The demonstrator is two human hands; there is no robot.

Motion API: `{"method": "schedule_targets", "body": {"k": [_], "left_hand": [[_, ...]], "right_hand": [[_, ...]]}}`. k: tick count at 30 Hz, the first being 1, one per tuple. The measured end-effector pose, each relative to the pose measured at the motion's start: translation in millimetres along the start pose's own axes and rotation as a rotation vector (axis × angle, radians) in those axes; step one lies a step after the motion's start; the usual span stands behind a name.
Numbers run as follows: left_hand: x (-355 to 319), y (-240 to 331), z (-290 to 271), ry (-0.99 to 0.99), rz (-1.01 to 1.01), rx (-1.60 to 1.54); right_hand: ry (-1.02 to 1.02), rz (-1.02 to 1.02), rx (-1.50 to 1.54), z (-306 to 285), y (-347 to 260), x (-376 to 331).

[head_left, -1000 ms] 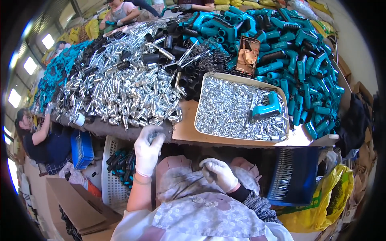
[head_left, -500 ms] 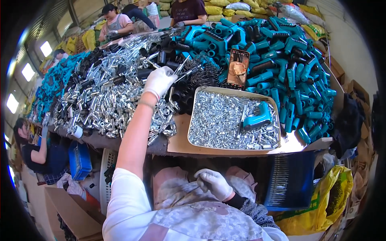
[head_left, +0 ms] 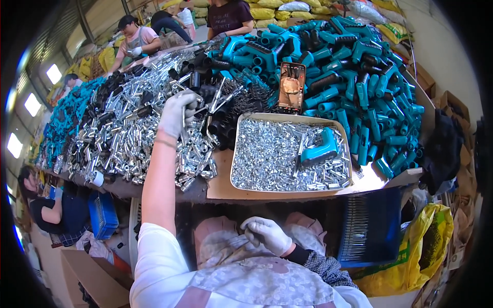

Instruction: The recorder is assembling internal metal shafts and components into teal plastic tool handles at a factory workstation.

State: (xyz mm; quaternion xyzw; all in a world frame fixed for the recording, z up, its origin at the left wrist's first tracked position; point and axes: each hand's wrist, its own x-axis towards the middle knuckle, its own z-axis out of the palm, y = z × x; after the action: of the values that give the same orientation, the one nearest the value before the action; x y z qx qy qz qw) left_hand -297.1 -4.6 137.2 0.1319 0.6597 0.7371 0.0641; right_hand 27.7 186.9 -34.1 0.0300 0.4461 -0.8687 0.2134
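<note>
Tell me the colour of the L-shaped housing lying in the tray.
The housing is mainly teal; it shows best in the head view.

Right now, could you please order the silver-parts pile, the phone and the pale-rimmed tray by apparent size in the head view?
Largest to smallest:
1. Silver-parts pile
2. Pale-rimmed tray
3. Phone

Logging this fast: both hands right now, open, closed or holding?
Left hand: fingers curled at the metal parts; can't tell if it holds one.
Right hand: loosely curled above the lap; can't tell if it holds anything.
</note>
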Motion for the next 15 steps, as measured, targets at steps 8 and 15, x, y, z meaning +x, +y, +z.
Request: {"method": "schedule_targets", "body": {"k": [8,15], "left_hand": [[-180.5,-31.6,49.0,-0.574,0.172,0.766],[-238.7,-59.5,68.2,0.015,0.012,-0.100]], "right_hand": [[-0.039,-0.223,0.196,-4.8,-17.0,-13.9],[0.136,-0.128,-0.115,-21.0,-15.4,-19.5]]}}
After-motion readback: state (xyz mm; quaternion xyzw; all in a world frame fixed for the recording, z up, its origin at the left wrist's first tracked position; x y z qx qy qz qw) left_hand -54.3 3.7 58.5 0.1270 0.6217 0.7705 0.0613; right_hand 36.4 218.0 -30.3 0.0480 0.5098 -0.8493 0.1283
